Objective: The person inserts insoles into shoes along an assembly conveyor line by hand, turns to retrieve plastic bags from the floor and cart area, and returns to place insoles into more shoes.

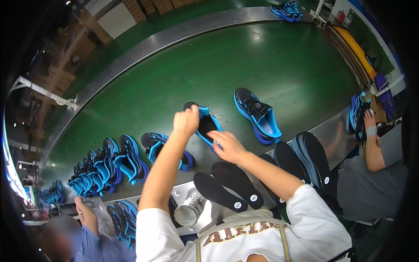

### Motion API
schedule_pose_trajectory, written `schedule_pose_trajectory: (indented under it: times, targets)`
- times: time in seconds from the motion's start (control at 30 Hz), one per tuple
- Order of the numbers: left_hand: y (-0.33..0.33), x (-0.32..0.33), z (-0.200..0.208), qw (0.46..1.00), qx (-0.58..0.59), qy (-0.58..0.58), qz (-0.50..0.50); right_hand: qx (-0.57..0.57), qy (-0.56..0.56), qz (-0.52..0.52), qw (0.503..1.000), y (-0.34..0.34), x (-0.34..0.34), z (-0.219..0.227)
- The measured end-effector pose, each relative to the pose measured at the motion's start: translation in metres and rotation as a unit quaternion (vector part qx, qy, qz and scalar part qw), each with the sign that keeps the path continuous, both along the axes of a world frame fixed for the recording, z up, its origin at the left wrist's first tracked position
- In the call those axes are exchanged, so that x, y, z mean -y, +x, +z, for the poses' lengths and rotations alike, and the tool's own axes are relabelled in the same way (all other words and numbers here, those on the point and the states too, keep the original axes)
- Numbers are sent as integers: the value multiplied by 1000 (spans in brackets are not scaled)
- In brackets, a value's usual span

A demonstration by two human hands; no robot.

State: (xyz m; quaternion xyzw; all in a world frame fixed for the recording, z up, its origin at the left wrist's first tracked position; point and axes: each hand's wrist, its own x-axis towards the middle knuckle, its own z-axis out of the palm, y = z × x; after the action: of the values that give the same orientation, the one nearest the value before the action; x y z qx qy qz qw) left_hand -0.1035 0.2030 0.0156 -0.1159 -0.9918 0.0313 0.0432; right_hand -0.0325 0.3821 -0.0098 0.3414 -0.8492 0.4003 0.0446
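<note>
A black and blue sneaker point(203, 134) stands on the green conveyor belt in front of me, its opening facing me. My left hand point(187, 121) is closed on its upper near the tongue, hiding much of the toe end. At the heel end, my right hand point(228, 147) has its fingers at the opening and its thumb by the heel rim, gripping there. Black lining or an insole shows inside. To the right stands another sneaker point(257, 114) with a pale interior, apart from my hands. Left of my left forearm is a further sneaker point(152, 144), partly covered by the arm.
Black insoles point(235, 183) lie on the metal ledge point(181, 190) near my body, with a stack of insoles point(309, 157) farther right. A silvery cup-like container point(190, 212) stands there too. Several sneakers point(104, 166) line the belt leftward. Co-workers point(375, 170) sit at both sides.
</note>
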Motion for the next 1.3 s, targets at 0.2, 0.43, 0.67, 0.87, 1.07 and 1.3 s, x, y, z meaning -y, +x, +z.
schedule_pose_trajectory:
  times: [0.2,0.43,0.67,0.87,1.07,1.3]
  targets:
    - [-19,-41,59,979,-25,197,48,17,217,-88,972,123,-62,-10]
    - [8,-156,-5,921,102,374,-37,129,267,-131,946,178,-80,-21]
    - [-28,-176,-22,888,154,430,42,223,54,-108,967,168,-113,11]
    - [-58,-144,-20,835,288,468,24,253,-12,-130,959,68,-178,102]
    - [-60,-147,-38,840,253,479,34,478,-20,-184,859,-34,-178,78]
    - [-55,-149,-39,849,236,472,18,61,325,-130,935,-59,-122,-14]
